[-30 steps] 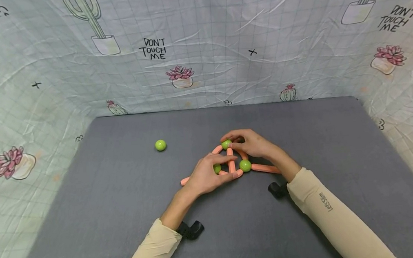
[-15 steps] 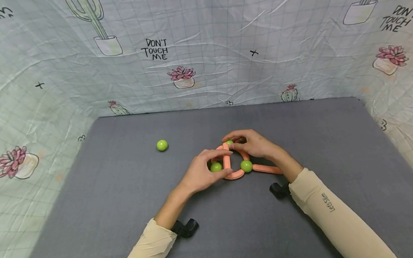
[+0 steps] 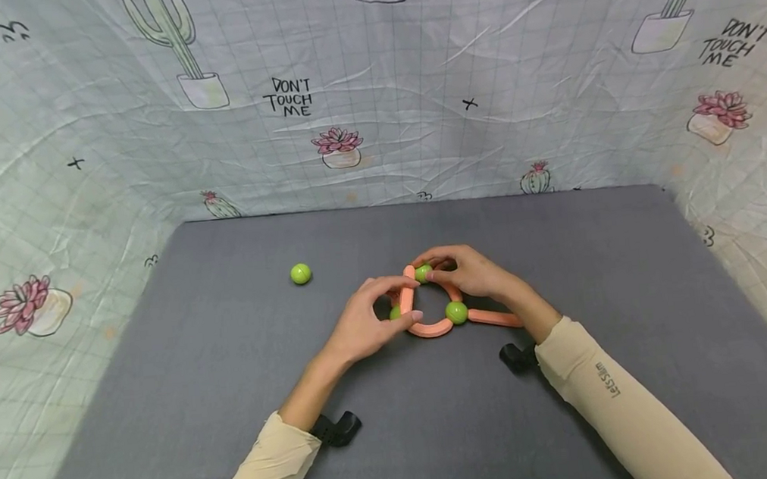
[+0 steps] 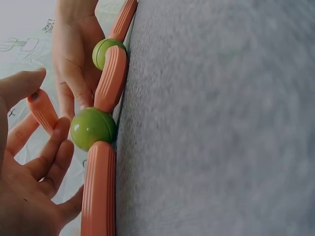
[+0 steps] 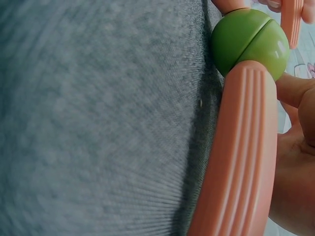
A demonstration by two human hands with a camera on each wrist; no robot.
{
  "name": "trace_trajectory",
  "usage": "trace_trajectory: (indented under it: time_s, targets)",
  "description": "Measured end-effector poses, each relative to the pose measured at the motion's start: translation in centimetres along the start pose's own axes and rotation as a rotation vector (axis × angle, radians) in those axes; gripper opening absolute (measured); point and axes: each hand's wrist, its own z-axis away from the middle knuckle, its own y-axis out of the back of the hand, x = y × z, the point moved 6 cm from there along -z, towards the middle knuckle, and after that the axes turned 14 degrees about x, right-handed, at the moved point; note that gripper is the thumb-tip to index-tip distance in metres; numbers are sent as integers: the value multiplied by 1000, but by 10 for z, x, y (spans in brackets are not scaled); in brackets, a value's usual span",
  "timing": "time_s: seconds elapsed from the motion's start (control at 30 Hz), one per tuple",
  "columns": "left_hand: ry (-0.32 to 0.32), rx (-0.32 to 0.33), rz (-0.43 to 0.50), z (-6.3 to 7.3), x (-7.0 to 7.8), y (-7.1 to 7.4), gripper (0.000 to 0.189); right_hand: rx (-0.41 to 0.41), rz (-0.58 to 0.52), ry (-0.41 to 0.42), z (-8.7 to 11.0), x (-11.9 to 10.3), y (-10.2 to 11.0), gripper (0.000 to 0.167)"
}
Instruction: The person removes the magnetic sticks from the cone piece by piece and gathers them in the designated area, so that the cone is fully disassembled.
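- Perhaps for clearance, the left hand (image 3: 363, 323) pinches an orange ribbed plastic stick (image 3: 406, 293) near its ends, mid-frame.
- Beside it, the right hand (image 3: 471, 272) grips a glossy green ball (image 3: 422, 273), likely steadying the orange-and-green ring (image 3: 431, 330).

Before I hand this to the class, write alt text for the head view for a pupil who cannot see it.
A person's left hand pinches an orange stick over a ring of orange pieces and green balls on a grey table, while the right hand grips the ring's far ball. A lone ball lies to the left; printed cloth hangs behind.
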Motion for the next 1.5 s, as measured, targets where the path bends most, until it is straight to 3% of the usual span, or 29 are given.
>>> trace_trajectory:
  time_s: [0.37,0.6,0.93,1.13,1.5]
  targets:
    - [42,53,69,7,-10,23,45,1,3,2,2,3,-3,33]
    - [86,45,99,8,-16,33,38,-3,-16,4,4,2,-3,34]
    - [146,70,69,6,-25,48,40,-2,2,10,3,2,-1,33]
    - [221,96,18,7,-32,60,38,3,11,7,3,1,-1,33]
    - [202,156,-31,7,-44,79,30,14,-13,-3,2,-1,1,32]
